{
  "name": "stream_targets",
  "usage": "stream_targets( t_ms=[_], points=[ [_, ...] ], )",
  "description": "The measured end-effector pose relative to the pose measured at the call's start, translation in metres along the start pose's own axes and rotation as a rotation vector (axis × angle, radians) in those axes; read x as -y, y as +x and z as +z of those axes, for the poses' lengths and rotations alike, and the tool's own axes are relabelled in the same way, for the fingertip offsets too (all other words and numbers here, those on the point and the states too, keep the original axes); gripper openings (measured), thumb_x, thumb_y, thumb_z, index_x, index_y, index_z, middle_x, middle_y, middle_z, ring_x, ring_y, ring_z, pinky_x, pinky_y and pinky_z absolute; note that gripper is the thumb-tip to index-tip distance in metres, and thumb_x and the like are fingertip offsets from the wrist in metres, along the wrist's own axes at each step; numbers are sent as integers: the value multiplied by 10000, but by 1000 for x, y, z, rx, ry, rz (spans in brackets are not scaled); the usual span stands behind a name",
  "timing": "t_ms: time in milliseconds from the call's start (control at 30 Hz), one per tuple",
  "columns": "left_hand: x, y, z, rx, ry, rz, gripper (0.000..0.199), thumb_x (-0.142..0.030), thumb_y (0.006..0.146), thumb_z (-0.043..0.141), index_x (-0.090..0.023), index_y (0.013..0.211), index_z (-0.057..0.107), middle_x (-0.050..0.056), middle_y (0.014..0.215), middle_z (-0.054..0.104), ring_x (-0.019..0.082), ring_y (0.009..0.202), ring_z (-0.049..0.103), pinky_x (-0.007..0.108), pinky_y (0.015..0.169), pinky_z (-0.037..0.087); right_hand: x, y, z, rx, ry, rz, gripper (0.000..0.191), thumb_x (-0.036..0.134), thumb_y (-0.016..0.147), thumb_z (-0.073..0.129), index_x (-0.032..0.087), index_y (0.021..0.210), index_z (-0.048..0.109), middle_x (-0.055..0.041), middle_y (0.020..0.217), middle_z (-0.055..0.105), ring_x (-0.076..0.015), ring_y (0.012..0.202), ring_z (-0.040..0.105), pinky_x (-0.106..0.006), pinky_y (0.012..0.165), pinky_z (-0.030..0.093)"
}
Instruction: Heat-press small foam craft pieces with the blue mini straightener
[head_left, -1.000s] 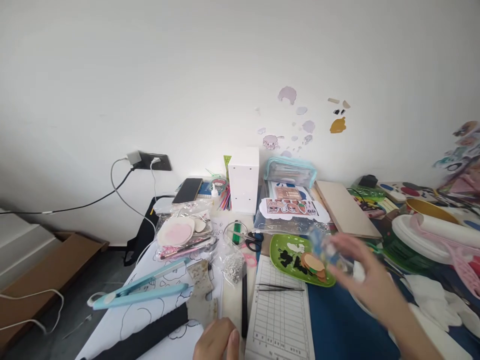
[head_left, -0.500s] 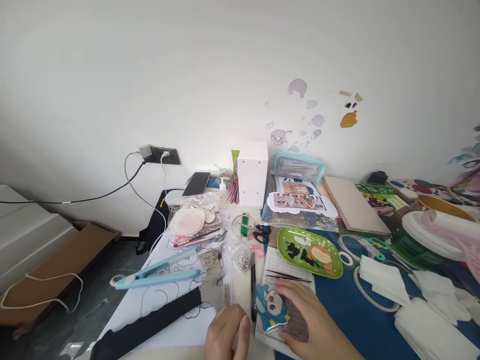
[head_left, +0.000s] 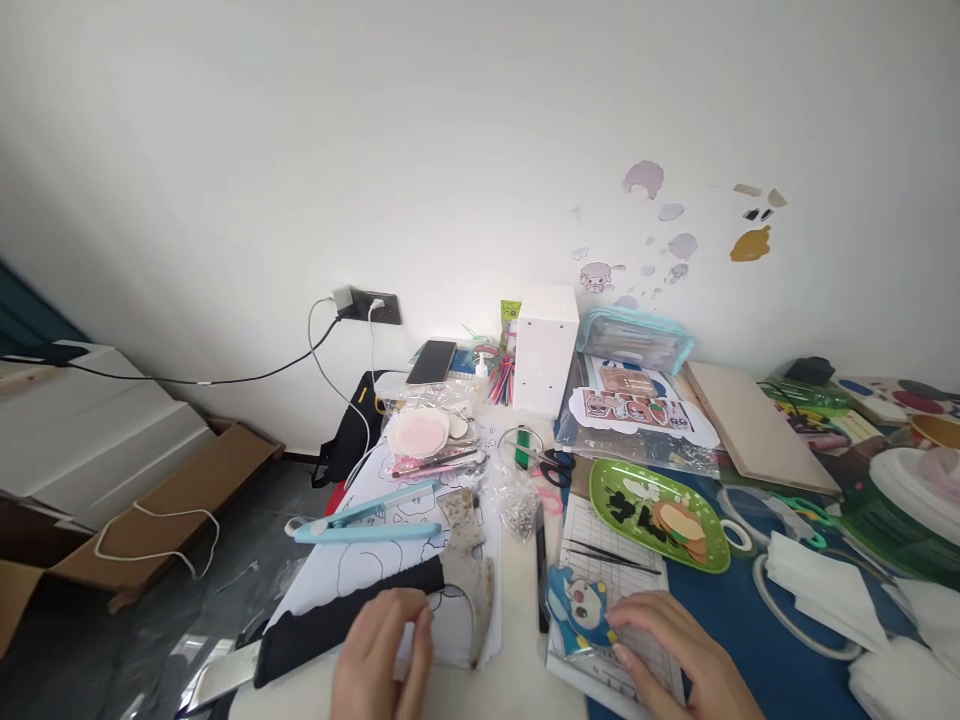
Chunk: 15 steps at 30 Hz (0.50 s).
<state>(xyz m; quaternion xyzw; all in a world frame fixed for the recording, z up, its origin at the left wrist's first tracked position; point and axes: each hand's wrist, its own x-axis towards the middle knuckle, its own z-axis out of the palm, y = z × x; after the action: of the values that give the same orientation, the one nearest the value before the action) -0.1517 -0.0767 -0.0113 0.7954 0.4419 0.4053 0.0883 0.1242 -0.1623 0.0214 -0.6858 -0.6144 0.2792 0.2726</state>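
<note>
My right hand [head_left: 679, 650] rests palm down on the white gridded pad [head_left: 592, 527], thumb and fingers apart. Its fingertips are at the right edge of a flat blue cartoon figure [head_left: 581, 605] with a white face, which lies in clear wrapping on the pad. My left hand [head_left: 382, 650] hovers at the black handle [head_left: 307, 632] of a hatchet with a worn, spotted metal head [head_left: 469, 560]. Its fingers are loosely bent with a gap to the thumb, and nothing shows in them. Whether it touches the handle I cannot tell. Dark tweezers [head_left: 615, 557] lie on the pad above the figure.
A light-blue hair straightener [head_left: 375, 533] lies on drawn paper behind the hatchet. Beyond the pad are a green tray [head_left: 709, 557] of felt pieces, black scissors [head_left: 556, 466] and a bag of small silvery parts [head_left: 521, 512]. White cloths [head_left: 825, 590] lie right; a white box [head_left: 546, 350] stands behind.
The view has swung left. My left hand has moved left, from near the hatchet head to its handle. My right hand has shifted slightly away from the blue figure, towards its right edge.
</note>
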Motion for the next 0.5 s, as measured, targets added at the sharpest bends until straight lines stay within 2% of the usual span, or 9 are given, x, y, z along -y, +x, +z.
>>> stream_targets(
  t_ms=[133, 233, 267, 333, 400, 500],
  points=[
    [25, 3, -13, -39, 257, 19, 161, -285, 882, 458, -201, 889, 595, 47, 850, 659, 200, 805, 602, 307, 722, 444, 42, 35, -7, 57, -144, -195, 196, 285, 901, 450, 274, 831, 632, -35, 809, 650, -197, 746, 614, -295, 622, 500],
    [33, 3, -12, -32, 406, -16, 234, -318, 893, 425, -189, 931, 617, 63, 908, 676, 220, 839, 607, 337, 735, 435, 72, 84, -2, 117, -300, -397, 226, 170, 890, 452, 239, 802, 649, -13, 788, 644, -165, 765, 593, -307, 771, 459],
    [34, 3, -11, -27, 434, -16, 248, -322, 896, 416, -187, 935, 621, 64, 911, 679, 220, 836, 608, 340, 736, 434, 78, 102, 3, 128, -383, -449, 231, 159, 884, 456, 231, 790, 655, -12, 781, 644, -165, 772, 589, -302, 767, 450],
    [34, 1, -11, -18, 466, -5, 260, -322, 900, 405, -184, 935, 622, 65, 916, 680, 218, 833, 608, 341, 742, 430, 83, 136, 15, 135, -437, -469, 206, 130, 849, 489, 206, 794, 673, -28, 764, 644, -177, 772, 585, -288, 707, 440],
    [35, -1, -10, -19, 485, 19, 255, -314, 901, 404, -184, 945, 619, 65, 926, 677, 218, 843, 606, 341, 750, 424, 81, 159, 28, 143, -474, -493, 197, 100, 821, 503, 189, 812, 678, -38, 806, 654, -175, 794, 586, -278, 709, 429],
    [36, -3, -10, -40, 494, 46, 222, -297, 889, 431, -180, 950, 609, 62, 918, 670, 221, 836, 601, 344, 747, 412, 74, 175, 46, 172, -537, -536, 180, 97, 796, 526, 185, 832, 679, -40, 835, 663, -167, 780, 593, -265, 687, 418]
  ],
)
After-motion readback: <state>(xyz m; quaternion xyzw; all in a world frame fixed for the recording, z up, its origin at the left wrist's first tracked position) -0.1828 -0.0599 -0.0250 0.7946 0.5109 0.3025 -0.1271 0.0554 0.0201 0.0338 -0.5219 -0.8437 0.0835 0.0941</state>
